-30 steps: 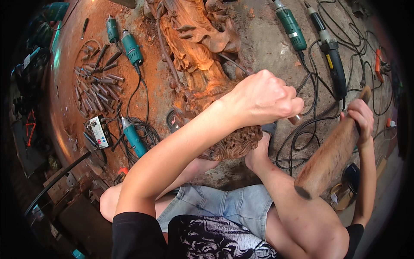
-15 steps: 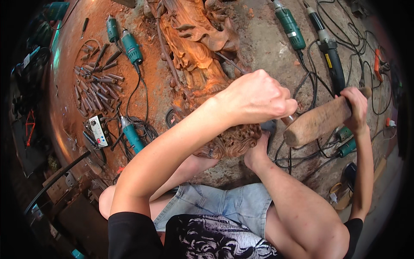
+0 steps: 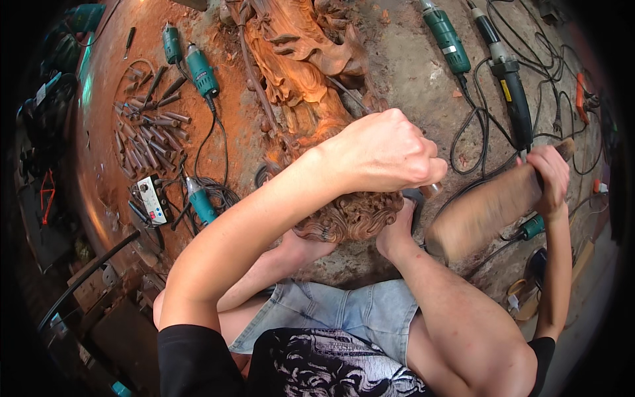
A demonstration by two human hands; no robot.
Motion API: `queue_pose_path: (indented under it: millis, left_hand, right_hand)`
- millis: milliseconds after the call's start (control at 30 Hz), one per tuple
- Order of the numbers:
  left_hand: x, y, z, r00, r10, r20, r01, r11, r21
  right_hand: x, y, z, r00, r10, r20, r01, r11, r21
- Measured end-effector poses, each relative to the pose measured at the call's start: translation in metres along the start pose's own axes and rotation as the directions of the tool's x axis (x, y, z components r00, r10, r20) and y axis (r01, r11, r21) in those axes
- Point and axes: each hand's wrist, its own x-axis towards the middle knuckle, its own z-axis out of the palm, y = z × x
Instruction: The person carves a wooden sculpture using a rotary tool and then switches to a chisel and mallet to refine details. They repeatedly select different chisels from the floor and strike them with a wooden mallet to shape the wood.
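Note:
A reddish-brown wood carving (image 3: 311,109) with flowing folds lies on the floor in front of me, its curled near end (image 3: 347,218) between my feet. My left hand (image 3: 387,149) is closed in a fist over it, around a chisel whose handle end (image 3: 433,190) sticks out on the right. The blade is hidden behind the hand and forearm. My right hand (image 3: 550,175) grips the handle of a thick wooden mallet (image 3: 489,208). The mallet head is motion-blurred and stands apart from the chisel, below and right of it.
Left of the carving lie a pile of chisels (image 3: 149,142), green rotary tools (image 3: 202,73) and a control box (image 3: 153,200) with cables. To the right are another green power tool (image 3: 446,40), a long black power tool (image 3: 512,99) and tangled cords (image 3: 476,132). Reddish dust covers the left floor.
The mallet head has dropped down and away from the chisel's handle end. My left fist with the chisel has shifted slightly left, and my right hand has moved a little right and down.

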Motion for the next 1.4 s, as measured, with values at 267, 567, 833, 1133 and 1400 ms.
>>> queue_pose_path:
  millis: [267,567,833,1133,1400]
  left_hand:
    - [-0.011,-0.016,-0.009,0.999,0.044,-0.028,-0.047,0.995,-0.087]
    - [-0.044,0.031,-0.062,0.950,-0.230,-0.210,0.239,0.971,0.019]
    - [-0.322,-0.031,-0.100,0.322,-0.850,-0.416,0.933,0.212,0.291]
    - [-0.413,-0.079,-0.080,0.170,-0.952,-0.256,0.894,0.039,0.447]
    - [-0.482,-0.094,-0.090,-0.289,-0.713,-0.639,0.949,-0.302,-0.092]
  right_hand:
    - [0.007,-0.021,-0.010,0.998,-0.011,-0.063,0.012,1.000,0.008]
    - [-0.021,-0.079,0.035,0.756,0.651,0.068,-0.582,0.621,0.525]
    - [0.067,-0.253,0.180,0.117,0.521,0.846,-0.157,-0.831,0.533]
    - [0.039,-0.252,0.187,0.127,0.568,0.813,-0.473,-0.686,0.554]
    - [0.022,-0.239,0.188,0.111,0.496,0.861,-0.660,-0.611,0.437]
